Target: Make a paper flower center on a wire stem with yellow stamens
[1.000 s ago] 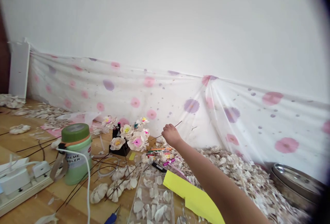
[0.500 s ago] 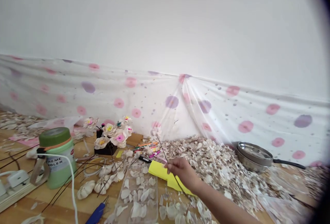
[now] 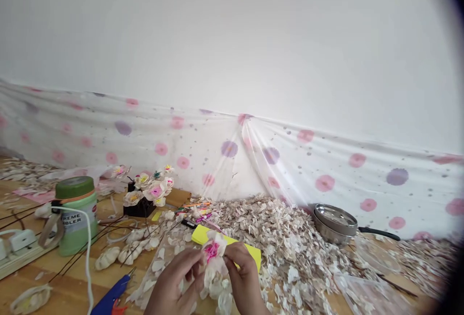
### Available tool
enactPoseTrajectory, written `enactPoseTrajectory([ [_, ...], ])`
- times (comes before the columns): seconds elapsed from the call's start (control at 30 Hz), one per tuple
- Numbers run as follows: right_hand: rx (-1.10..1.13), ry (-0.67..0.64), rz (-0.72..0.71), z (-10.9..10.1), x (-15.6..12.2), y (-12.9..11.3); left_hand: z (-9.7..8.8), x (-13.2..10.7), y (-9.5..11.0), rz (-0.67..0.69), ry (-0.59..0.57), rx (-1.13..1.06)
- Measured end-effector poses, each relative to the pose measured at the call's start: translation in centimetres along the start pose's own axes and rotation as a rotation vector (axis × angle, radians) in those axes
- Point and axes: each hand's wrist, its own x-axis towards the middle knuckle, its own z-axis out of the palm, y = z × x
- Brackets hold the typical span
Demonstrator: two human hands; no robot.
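Observation:
A small white flower with a bright pink centre (image 3: 213,250) is held between both my hands near the bottom middle. My left hand (image 3: 176,281) pinches its left side with fingers closed on the petals. My right hand (image 3: 243,275) grips its right side, fingers curled. Below the hands lies a clear tray of loose white petals (image 3: 159,269). A yellow paper sheet (image 3: 250,253) lies just behind the flower.
A green tumbler (image 3: 76,214) stands at the left with a white cable (image 3: 85,247) over it. Finished flowers sit in a black holder (image 3: 145,198). Markers (image 3: 197,207), a blue tool (image 3: 110,296), a large petal heap (image 3: 290,237) and a metal pan (image 3: 335,223) surround them.
My right hand drew back from the far flowers toward me, carrying a thin stem. My left hand came into view, and both hands now hold a pink-centred flower.

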Motion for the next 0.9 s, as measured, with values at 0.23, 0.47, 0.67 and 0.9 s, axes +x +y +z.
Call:
enactPoseTrajectory([
  [0.23,-0.041,0.024,-0.079,-1.9,-0.2,1.5,2.8,3.5,3.3,0.291,-0.051,0.072],
  [0.47,0.027,0.156,0.069,-3.0,-0.3,3.3,4.5,5.3,3.3,0.374,-0.147,0.117],
  [0.67,0.290,0.238,0.356,-7.2,1.1,0.4,5.6,5.0,0.9,0.284,-0.200,0.299],
  [0.9,0.132,0.163,0.167,-7.6,-0.1,-5.0,5.8,5.3,2.2,0.183,-0.304,0.269],
])
